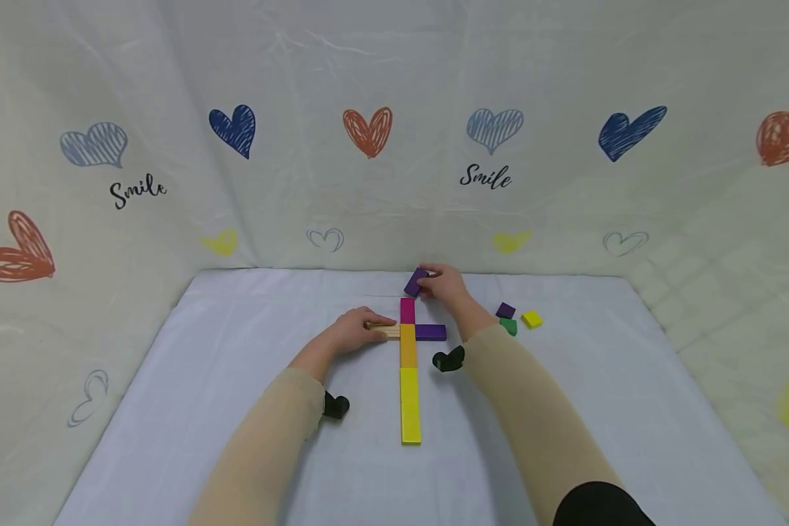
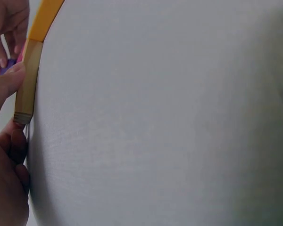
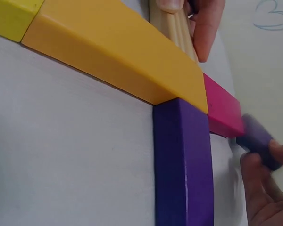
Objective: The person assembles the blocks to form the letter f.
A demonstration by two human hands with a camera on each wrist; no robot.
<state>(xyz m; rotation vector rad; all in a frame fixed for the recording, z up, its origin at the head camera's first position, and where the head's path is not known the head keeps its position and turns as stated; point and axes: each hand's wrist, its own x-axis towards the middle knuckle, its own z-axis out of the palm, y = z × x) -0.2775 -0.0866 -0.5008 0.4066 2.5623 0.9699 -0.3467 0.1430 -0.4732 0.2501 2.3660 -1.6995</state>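
Colored wooden blocks lie end to end in a cross shape: yellow [image 1: 410,405], orange [image 1: 408,345] and magenta [image 1: 408,310] in a line, with a long purple block [image 1: 430,332] jutting out to the right. Opposite it, a plain wooden block [image 2: 29,80] meets the orange one. My left hand [image 1: 357,329] holds this plain block between thumb and fingers at its outer end. Beyond the magenta block, my right hand [image 1: 443,285] pinches a smaller purple block [image 1: 416,282], tilted, close to the magenta block's far end.
Right of the cross lie a small purple block [image 1: 505,310], a green block [image 1: 509,326] and a yellow block [image 1: 532,318]. A white cloth covers the table [image 1: 191,409]. Behind it hangs a curtain [image 1: 421,197] printed with hearts.
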